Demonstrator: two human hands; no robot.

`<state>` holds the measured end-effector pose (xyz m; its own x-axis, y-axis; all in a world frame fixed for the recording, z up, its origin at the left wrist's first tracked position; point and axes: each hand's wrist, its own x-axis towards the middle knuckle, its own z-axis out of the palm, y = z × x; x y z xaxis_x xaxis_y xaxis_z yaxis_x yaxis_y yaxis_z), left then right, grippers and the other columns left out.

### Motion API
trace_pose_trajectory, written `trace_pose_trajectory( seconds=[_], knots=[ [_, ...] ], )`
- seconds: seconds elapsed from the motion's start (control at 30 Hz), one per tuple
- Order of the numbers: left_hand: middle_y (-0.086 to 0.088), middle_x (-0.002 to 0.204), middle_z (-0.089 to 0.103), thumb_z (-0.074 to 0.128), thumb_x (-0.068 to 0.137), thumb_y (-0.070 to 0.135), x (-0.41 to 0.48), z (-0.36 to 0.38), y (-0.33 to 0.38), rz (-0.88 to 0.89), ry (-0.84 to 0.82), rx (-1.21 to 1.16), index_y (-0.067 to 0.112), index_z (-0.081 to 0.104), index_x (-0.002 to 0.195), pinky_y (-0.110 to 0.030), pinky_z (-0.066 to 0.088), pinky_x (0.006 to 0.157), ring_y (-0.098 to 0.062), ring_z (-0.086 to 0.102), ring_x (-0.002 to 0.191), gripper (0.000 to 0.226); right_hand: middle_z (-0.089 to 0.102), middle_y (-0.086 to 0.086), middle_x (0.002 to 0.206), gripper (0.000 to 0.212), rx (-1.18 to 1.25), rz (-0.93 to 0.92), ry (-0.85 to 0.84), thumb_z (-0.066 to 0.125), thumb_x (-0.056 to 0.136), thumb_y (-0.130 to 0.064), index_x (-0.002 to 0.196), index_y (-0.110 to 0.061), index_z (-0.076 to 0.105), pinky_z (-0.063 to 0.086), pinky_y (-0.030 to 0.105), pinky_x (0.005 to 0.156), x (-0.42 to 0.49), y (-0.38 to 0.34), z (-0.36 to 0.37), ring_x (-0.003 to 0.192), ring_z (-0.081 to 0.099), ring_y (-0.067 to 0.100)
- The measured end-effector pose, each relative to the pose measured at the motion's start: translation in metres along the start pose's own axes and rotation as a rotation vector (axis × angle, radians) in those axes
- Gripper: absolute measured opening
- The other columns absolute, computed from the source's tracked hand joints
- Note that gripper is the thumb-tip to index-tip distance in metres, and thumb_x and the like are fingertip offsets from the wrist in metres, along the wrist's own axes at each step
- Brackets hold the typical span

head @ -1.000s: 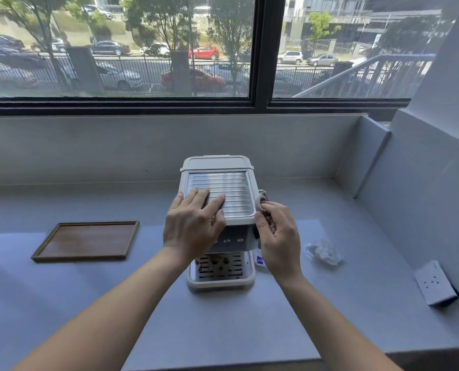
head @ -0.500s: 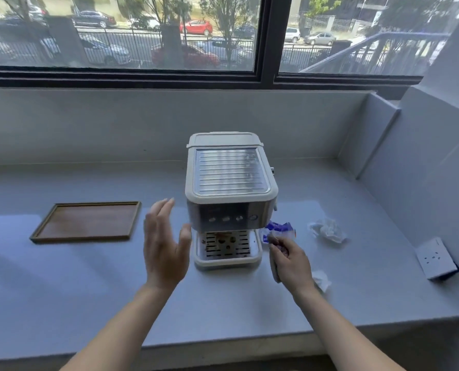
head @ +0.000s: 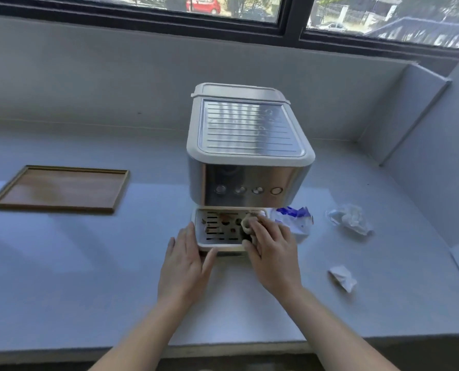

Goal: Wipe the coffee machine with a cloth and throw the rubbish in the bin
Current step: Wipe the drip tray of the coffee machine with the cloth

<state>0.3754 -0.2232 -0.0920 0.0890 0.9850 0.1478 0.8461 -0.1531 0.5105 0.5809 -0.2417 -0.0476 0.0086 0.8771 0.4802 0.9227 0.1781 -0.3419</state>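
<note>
The counter (head: pixel 89 290) fills most of my view, and the coffee machine (head: pixel 249 145) stands on it near the back wall. A wooden tray (head: pixel 59 188) lies well to the machine's left.

My left hand (head: pixel 185 261) is flat, fingers straight, against the left side of the drip tray (head: pixel 224 247) at the machine's foot. Its thumb is on the front lip and it holds nothing. My right hand (head: pixel 271 250) has its fingers bent over a bunched cloth (head: pixel 245 223), pressing it onto the right part of the grille.

I see these risks:

- **Drip tray:** it looks like a loose part, so a hard swipe could slide it out from under the machine if my left hand slackens.
- **Brown bits:** the ones on the grille could drop through the slots or get flicked onto the counter.
- **Cloth:** it may snag in a slot.
- **Rubbish:** a blue-and-white wrapper (head: pixel 295 218) lies just right of the machine's base, crumpled plastic (head: pixel 348 218) farther right, and a paper scrap (head: pixel 342 278) right and nearer me. All look light, so a careless forearm could sweep them off the counter.
- **Bin:** I can't see one.
</note>
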Motion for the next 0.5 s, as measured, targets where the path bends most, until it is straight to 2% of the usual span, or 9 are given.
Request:
trace_pose_trajectory(
  seconds=[0.07,0.13,0.2,0.27,0.33,0.4,0.5],
  knots=[
    [0.003,0.16,0.026,0.023,0.096,0.068,0.0,0.006,-0.003,0.004,0.024,0.032,0.018,0.01,0.155,-0.036,0.008,0.126,-0.013,0.023,0.148,0.078,0.057,-0.003,0.138,0.04,-0.059,-0.07,-0.018,0.067,0.089,-0.035,0.127,-0.022,0.063,0.037,0.044,0.105,-0.015,0.005,0.009,0.124,0.049,0.027],
    [0.003,0.163,0.022,0.015,0.094,0.072,0.0,0.009,-0.004,-0.004,0.026,0.045,0.019,0.007,0.155,-0.032,0.003,0.125,-0.013,0.015,0.151,0.082,0.057,-0.002,0.139,0.041,-0.09,-0.13,-0.007,0.066,0.089,-0.038,0.126,-0.023,0.064,0.034,0.045,0.109,-0.028,0.009,0.014,0.129,0.048,0.029],
    [0.003,0.165,0.017,0.008,0.091,0.075,-0.001,0.011,-0.004,-0.019,0.019,0.051,0.019,0.003,0.156,-0.03,-0.003,0.124,-0.012,0.006,0.153,0.086,0.059,-0.002,0.137,0.038,-0.083,-0.184,0.019,0.067,0.089,-0.037,0.124,-0.022,0.066,0.038,0.046,0.106,-0.028,0.015,0.014,0.126,0.051,0.029],
    [0.004,0.165,0.016,0.006,0.089,0.076,-0.001,0.011,-0.003,-0.022,0.015,0.058,0.02,0.001,0.156,-0.029,-0.005,0.123,-0.011,0.005,0.153,0.087,0.062,-0.002,0.133,0.031,-0.08,-0.22,0.047,0.066,0.092,-0.034,0.119,-0.02,0.068,0.044,0.045,0.098,-0.021,0.022,0.011,0.117,0.056,0.029],
    [0.005,0.165,0.016,0.006,0.089,0.077,-0.001,0.01,-0.002,-0.026,0.023,0.056,0.021,0.001,0.156,-0.027,-0.006,0.122,-0.009,0.005,0.152,0.087,0.065,-0.002,0.127,0.025,-0.053,-0.168,0.091,0.065,0.093,-0.029,0.115,-0.017,0.07,0.048,0.042,0.092,-0.012,0.026,0.009,0.106,0.058,0.03],
    [0.004,0.165,0.016,0.006,0.089,0.077,-0.001,0.009,-0.001,-0.027,0.026,0.065,0.021,0.0,0.156,-0.027,-0.006,0.122,-0.009,0.006,0.152,0.088,0.067,-0.001,0.122,0.023,-0.034,-0.114,0.116,0.065,0.093,-0.025,0.113,-0.016,0.071,0.046,0.041,0.092,-0.014,0.018,0.01,0.103,0.056,0.031],
    [0.003,0.166,0.016,0.008,0.091,0.075,-0.003,0.009,0.0,-0.025,0.035,0.078,0.02,-0.001,0.156,-0.027,-0.006,0.122,-0.01,0.006,0.153,0.086,0.064,-0.003,0.125,0.026,-0.082,-0.223,0.065,0.063,0.092,-0.027,0.116,-0.018,0.069,0.039,0.038,0.098,-0.031,0.005,0.013,0.111,0.052,0.027]
  ],
)
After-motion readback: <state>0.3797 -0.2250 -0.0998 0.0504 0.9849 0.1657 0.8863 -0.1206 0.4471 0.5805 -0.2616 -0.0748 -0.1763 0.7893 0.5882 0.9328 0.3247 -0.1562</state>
